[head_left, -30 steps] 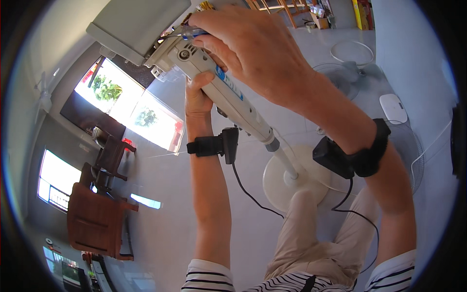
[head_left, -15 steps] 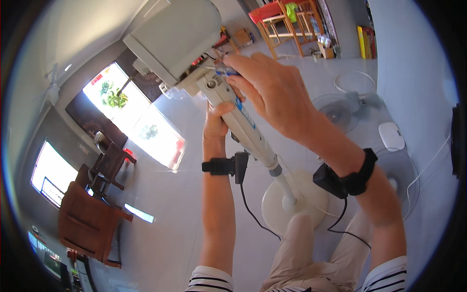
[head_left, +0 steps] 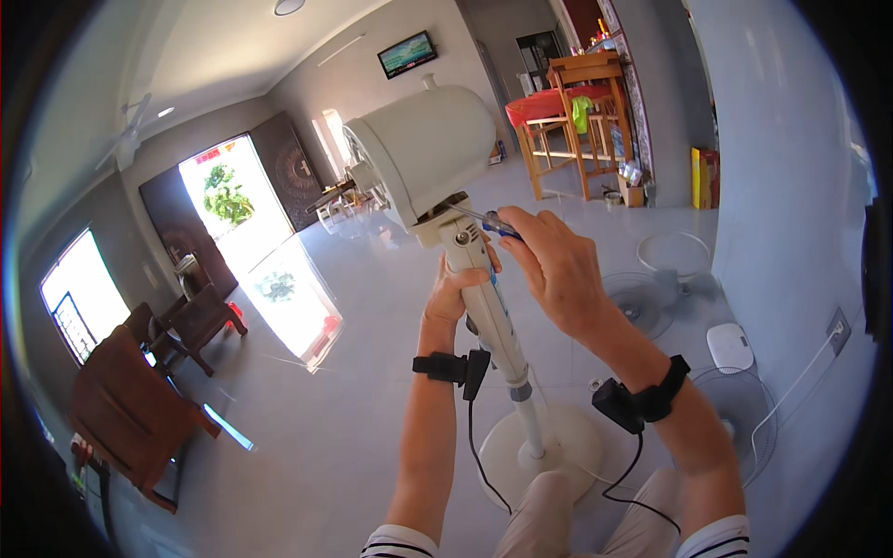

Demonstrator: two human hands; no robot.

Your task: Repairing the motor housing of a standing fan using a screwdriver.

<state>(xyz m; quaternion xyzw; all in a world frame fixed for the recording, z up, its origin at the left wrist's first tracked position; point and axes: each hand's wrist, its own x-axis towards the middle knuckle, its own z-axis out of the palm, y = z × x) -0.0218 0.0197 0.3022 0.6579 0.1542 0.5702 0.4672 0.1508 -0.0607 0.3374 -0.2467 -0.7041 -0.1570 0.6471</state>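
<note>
A cream pedestal fan stands before me without its front grille and blades; its rounded motor housing [head_left: 423, 153] tips up toward the left. My left hand [head_left: 450, 290] is wrapped around the fan's neck [head_left: 486, 302] just below the housing, thumb across the near face. In my right hand [head_left: 563, 270] is a screwdriver [head_left: 495, 223] with a blue, see-through handle. Its shaft points left into the dark gap under the housing; whether the tip touches a screw is too small to tell. The round fan base [head_left: 493, 460] rests on the floor by my knees.
On the floor to the right lie fan blades [head_left: 642, 302], a white ring [head_left: 673, 253], a white rounded cover [head_left: 729, 348] and a wire grille [head_left: 735, 418]. A white cord [head_left: 800, 372] runs to a wall socket [head_left: 839, 330]. Wooden armchairs [head_left: 139, 409] stand left.
The view has lifted, showing more of the room. The motor housing appears more upright. My right hand has drawn back a little from the housing, with more of the screwdriver showing.
</note>
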